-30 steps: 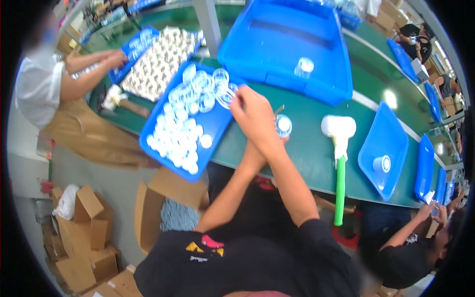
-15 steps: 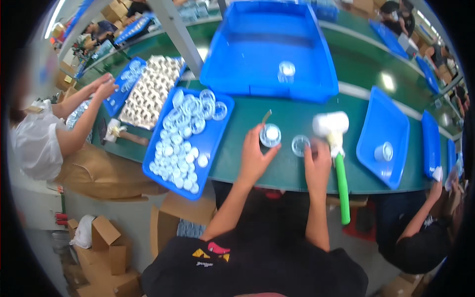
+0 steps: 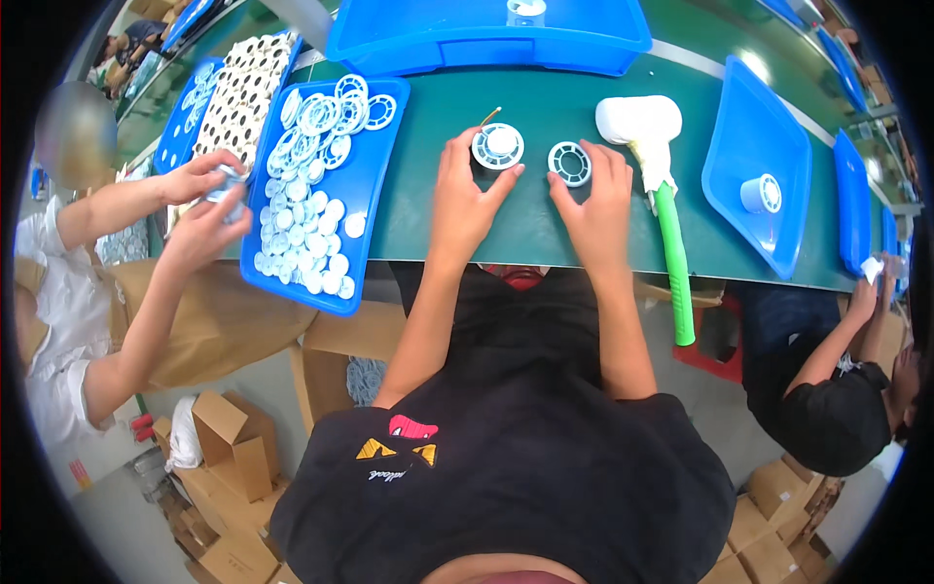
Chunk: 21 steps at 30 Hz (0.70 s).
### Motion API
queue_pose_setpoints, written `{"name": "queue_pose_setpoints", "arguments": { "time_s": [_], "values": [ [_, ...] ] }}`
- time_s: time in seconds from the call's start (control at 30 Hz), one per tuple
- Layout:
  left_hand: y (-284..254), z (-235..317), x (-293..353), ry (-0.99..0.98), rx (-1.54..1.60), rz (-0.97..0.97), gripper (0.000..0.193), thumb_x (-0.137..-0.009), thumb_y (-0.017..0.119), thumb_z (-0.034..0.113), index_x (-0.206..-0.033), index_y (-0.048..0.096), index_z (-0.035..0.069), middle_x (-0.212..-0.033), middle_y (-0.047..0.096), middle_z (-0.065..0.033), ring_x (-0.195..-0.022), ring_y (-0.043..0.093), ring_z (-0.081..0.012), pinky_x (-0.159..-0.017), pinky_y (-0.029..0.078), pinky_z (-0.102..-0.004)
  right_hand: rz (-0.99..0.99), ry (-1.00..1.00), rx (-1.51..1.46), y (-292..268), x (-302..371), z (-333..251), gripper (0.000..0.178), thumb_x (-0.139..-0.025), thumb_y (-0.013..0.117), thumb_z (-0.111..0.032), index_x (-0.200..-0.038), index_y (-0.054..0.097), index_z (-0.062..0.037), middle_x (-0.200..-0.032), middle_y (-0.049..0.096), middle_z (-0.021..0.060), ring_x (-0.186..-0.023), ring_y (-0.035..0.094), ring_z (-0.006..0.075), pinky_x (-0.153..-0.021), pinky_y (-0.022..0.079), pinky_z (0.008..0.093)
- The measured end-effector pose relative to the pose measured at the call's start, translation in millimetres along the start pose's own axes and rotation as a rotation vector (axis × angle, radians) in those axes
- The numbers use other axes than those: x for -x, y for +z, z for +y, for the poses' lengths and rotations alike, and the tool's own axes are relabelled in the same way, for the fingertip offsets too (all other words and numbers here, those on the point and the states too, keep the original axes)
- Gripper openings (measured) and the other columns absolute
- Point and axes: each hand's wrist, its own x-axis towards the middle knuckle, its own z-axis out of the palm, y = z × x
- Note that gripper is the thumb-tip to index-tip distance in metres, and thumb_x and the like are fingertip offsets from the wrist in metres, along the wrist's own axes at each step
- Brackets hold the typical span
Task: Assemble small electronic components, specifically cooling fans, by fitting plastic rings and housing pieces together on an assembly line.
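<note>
My left hand (image 3: 459, 200) curls its thumb and fingers round a pale blue round plastic part (image 3: 499, 146). A white disc sits at that part's centre, and a short thin wire sticks up from its far edge. Just to the right, my right hand (image 3: 598, 209) grips a pale blue slotted ring (image 3: 556, 164) between thumb and fingers, its open face showing. The two pieces are apart, both over the green tabletop (image 3: 438, 127). Beside my right hand lies a mallet (image 3: 637, 120) with a white head, a taped neck and a green handle reaching past the near table edge.
At left, a blue tray (image 3: 381, 151) holds slotted rings and several small discs; a co-worker's hands (image 3: 209, 195) work beside it. A large blue bin (image 3: 545, 54) stands ahead with one part inside. A blue tray (image 3: 730, 161) at right holds one white part. Another person (image 3: 827, 409) sits farther right.
The view has tipped downward, so the table appears higher. My right hand has turned the ring and holds it more firmly. The co-worker's hands have come closer to the tray of discs.
</note>
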Motion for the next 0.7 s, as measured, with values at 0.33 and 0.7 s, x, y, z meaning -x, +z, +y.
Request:
{"name": "queue_pose_setpoints", "arguments": {
  "time_s": [0.33,0.7],
  "values": [
    [-4.5,-9.3,-1.4,0.08,-0.057,-0.013,0.059,-0.08,0.083,0.025,-0.129,0.057,0.004,-0.121,0.064,-0.0157,-0.116,0.059,-0.0358,-0.099,0.046,-0.045,-0.14,-0.16,-0.34,14.3,-33.4,-46.7,0.053,-0.082,0.075,-0.008,-0.131,0.057,0.0033,-0.127,0.059,0.0216,-0.113,0.062,0.0379,-0.095,0.053,0.0425],
    [-1.7,-12.6,-1.6,0.142,-0.062,0.012,0.059,-0.08,0.083,0.026,-0.129,0.058,0.006,-0.12,0.064,-0.0136,-0.112,0.059,-0.0348,-0.095,0.045,-0.0448,-0.265,-0.264,-0.256,16.5,-37.1,-45.1,0.054,-0.079,0.076,-0.006,-0.129,0.057,0.0018,-0.129,0.062,0.021,-0.118,0.061,0.039,-0.1,0.051,0.0442]
  ]
}}
